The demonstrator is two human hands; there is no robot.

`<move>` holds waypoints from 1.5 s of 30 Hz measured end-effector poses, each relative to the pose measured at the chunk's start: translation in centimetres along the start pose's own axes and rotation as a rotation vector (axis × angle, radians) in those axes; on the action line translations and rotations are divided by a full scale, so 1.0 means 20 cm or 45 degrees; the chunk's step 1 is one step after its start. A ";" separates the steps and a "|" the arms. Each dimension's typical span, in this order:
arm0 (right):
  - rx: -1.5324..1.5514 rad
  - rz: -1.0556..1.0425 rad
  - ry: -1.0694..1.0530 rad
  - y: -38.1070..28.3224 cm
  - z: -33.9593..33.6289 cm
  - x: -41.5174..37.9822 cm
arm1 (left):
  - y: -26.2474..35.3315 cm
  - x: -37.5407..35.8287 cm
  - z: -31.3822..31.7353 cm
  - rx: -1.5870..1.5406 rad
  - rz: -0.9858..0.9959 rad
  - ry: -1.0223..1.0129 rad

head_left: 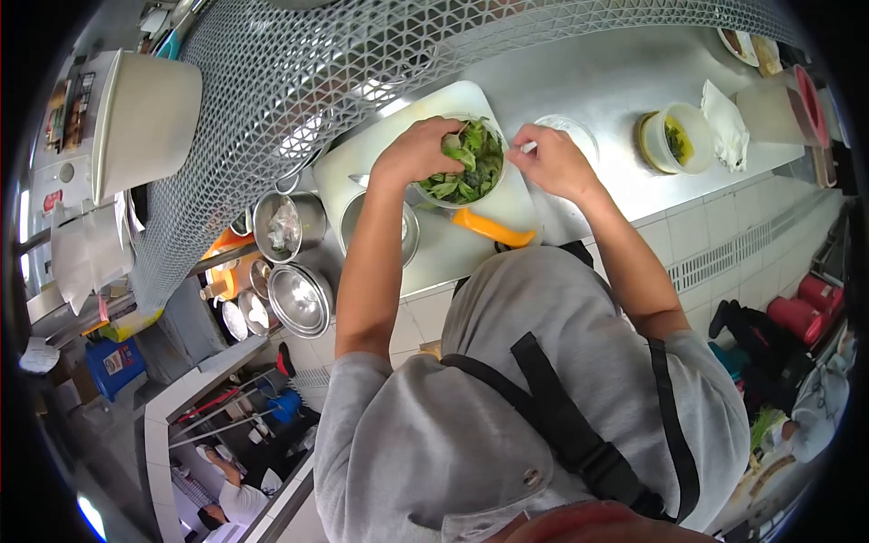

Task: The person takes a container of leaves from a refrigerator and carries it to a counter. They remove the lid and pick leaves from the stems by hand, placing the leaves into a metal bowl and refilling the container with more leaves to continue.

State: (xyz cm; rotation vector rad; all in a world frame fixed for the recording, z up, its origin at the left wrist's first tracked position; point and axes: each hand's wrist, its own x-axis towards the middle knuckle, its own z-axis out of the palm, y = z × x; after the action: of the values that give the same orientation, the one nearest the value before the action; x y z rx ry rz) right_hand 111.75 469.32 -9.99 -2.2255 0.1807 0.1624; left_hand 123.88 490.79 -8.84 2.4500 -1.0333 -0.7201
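A round, clear container (501, 185) full of green herb leaves (471, 172) stands on the white cutting board (471, 97). My left hand (418, 156) reaches over its left rim, fingers curled into the leaves. Just right of the container, my right hand (558, 165) is closed in a pinch; a small whitish bit shows at its fingertips, too small to name. A knife with an orange handle (493, 228) lies on the board below the container, its blade mostly hidden. Partly covered by my left forearm is a metal bowl (410, 237).
A clear round lid (584, 136) lies on the steel counter (625, 90). Farther right is a tub (692, 140) with yellow-green contents, beside white paper (724, 125). Metal bowls (300, 300) and a pot (312, 217) stand left. A mesh shelf (272, 90) overhangs the counter. Other people are at lower left and right.
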 end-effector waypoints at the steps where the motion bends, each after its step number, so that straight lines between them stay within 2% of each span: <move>1: -0.008 -0.006 -0.004 -0.02 0.00 0.00 | 0.02 -0.01 -0.01 0.021 0.008 0.037; 3: 0.062 -0.211 0.197 -0.07 -0.02 0.01 | 0.03 -0.04 -0.05 -0.036 -0.003 0.036; 5: 0.078 -0.261 0.170 -0.15 -0.03 0.03 | 0.09 -0.10 -0.12 -0.096 -0.018 0.035; 8: 0.057 -0.376 0.118 -0.16 0.01 0.07 | 0.10 -0.17 -0.19 -0.062 0.022 0.166; 10: 0.014 -0.445 0.086 -0.14 0.04 0.08 | 0.08 -0.20 -0.21 -0.216 -0.008 0.248; 11: -0.109 -0.486 0.064 -0.13 0.04 0.08 | 0.07 -0.23 -0.20 -0.185 0.002 0.380; 12: -0.233 -0.526 0.041 -0.13 0.05 0.08 | 0.06 -0.27 -0.18 -0.193 -0.009 0.391; 15: -0.289 -0.638 0.099 -0.08 0.08 0.08 | 0.03 -0.41 -0.10 -0.419 -0.042 0.751; 16: -0.293 -0.647 0.086 -0.10 0.08 0.07 | 0.04 -0.48 -0.06 -0.426 -0.053 0.762; 18: -0.382 -0.738 0.275 -0.17 0.04 0.07 | 0.04 -0.60 0.04 -0.431 -0.327 0.856; 22: -0.370 -0.628 0.200 -0.33 0.10 0.15 | -0.01 -0.68 0.30 -0.259 -0.396 0.873; 24: -0.627 -0.424 -0.028 -0.36 0.17 0.25 | 0.01 -0.66 0.34 0.105 -0.340 0.932; 25: -0.739 -0.383 -0.144 -0.36 0.19 0.30 | 0.01 -0.65 0.34 0.037 -0.355 0.952; 26: -0.750 -0.402 -0.147 -0.36 0.19 0.33 | 0.00 -0.65 0.33 0.034 -0.365 0.973; 29: -0.590 -0.326 -0.349 -0.34 0.18 0.36 | -0.01 -0.66 0.29 -0.117 -0.319 1.139; 31: -0.184 -0.250 -0.398 -0.31 0.15 0.37 | 0.01 -0.66 0.26 -0.328 -0.297 1.182; 32: -0.200 -0.260 -0.409 -0.31 0.13 0.37 | 0.03 -0.65 0.24 -0.337 -0.306 1.198; 34: 0.252 -0.224 -0.399 -0.31 0.10 0.37 | 0.08 -0.62 0.18 -0.627 -0.215 1.242; 38: 0.329 -0.166 -0.384 -0.45 0.05 0.29 | 0.14 -0.49 0.11 -0.631 -0.066 1.255; 40: 0.408 -0.160 -0.488 -0.48 0.04 0.27 | 0.15 -0.43 0.10 -0.683 -0.016 1.136; 42: 0.473 -0.160 -0.478 -0.46 0.05 0.25 | 0.13 -0.41 0.10 -0.666 -0.009 1.081; 45: 0.670 -0.196 -0.485 -0.44 0.04 0.19 | 0.16 -0.43 0.09 -0.638 -0.104 0.869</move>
State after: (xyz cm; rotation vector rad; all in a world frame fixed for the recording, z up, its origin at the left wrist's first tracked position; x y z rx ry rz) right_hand 117.17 475.09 -4.38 -1.6408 -0.1442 0.4007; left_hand 116.03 494.75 -5.92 2.0514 -0.4228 -0.1008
